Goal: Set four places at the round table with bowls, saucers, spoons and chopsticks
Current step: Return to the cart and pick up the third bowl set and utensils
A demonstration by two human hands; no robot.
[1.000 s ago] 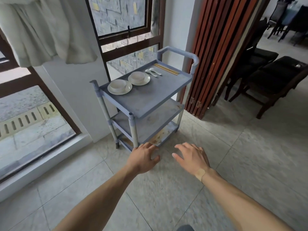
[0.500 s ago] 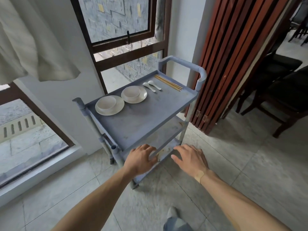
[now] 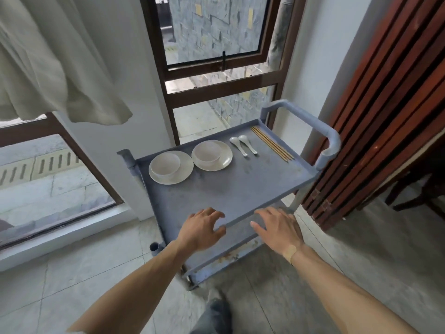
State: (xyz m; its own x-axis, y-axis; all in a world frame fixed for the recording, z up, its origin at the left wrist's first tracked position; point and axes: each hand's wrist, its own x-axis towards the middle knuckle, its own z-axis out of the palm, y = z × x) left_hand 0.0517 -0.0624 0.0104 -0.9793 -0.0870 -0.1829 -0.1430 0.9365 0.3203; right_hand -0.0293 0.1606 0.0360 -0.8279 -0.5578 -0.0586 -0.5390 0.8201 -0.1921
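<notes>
cart nearer; left hand, right hand above edge

The cart's top shelf carried two bowls, one at the left and one to its right, each sitting on its own saucer, so two saucers. Two white spoons lay side by side. The chopsticks formed one bundle, seemingly four sticks. Two hands were in view.
</notes>
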